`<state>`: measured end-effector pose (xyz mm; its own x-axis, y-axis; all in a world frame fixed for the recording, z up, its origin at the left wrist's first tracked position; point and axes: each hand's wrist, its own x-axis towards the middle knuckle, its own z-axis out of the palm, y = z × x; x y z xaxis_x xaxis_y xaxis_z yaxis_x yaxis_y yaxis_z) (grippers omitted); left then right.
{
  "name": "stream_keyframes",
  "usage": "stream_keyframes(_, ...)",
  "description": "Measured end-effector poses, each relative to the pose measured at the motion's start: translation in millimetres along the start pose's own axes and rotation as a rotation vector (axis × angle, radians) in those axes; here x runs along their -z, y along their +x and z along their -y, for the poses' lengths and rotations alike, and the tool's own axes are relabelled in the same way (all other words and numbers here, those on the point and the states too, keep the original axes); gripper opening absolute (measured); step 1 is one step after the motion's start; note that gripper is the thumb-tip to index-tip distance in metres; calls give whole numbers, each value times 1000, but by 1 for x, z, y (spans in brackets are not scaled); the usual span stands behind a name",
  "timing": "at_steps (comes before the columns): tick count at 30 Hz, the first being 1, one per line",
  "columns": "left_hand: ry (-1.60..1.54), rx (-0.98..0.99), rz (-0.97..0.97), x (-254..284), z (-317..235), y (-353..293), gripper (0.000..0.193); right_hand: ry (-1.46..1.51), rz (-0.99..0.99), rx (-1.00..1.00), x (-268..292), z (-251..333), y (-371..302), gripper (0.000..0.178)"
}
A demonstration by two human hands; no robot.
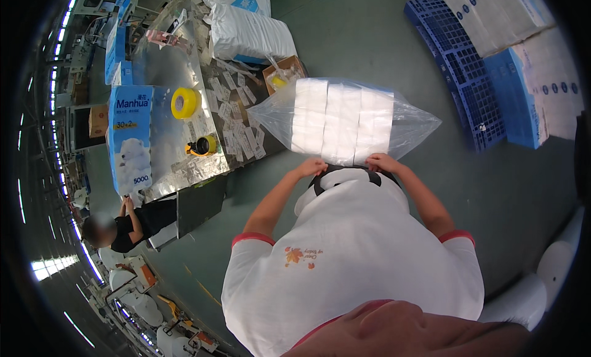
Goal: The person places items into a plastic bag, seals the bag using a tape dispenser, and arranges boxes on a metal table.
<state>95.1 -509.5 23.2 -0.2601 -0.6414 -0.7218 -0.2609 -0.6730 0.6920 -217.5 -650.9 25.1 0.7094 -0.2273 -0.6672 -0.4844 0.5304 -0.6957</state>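
Note:
In front of my waist is a clear plastic bag, its loose ends spreading out to left and right. White tissue packs fill its middle in rows. My left hand is closed at the near left corner of the bundle, fingers curled on the bag's edge. At the near right corner my right hand is likewise closed on the film. The fingertips of both hands are partly hidden.
To the left, a metal table holds a yellow tape roll, a tape dispenser, scattered labels and a blue tissue package. Behind stand a cardboard box and white sacks. A blue pallet lies right. Another person stands left.

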Motion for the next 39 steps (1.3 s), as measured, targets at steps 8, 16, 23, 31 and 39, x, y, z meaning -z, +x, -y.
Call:
stream_keyframes(8, -274, -145, -328, 60, -18, 81, 19, 230, -353, 2, 79, 27, 72, 27)
stream_keyframes(16, 1038, -412, -575, -5, -47, 49, 49, 937, -171, 170, 8, 140, 64, 63)
stream_keyframes(23, 1267, -178, -615, 13, -67, 93, 74, 1076, -344, -152, 32, 128, 120, 80)
stream_keyframes(31, 1254, -43, -588, 28, -83, 106, 78, 813, -407, -76, 44, 106, 137, 46)
stream_keyframes(39, 1223, 60, -519, 55, -99, 118, 76, 826, -59, 289, 36, 173, 94, 29)
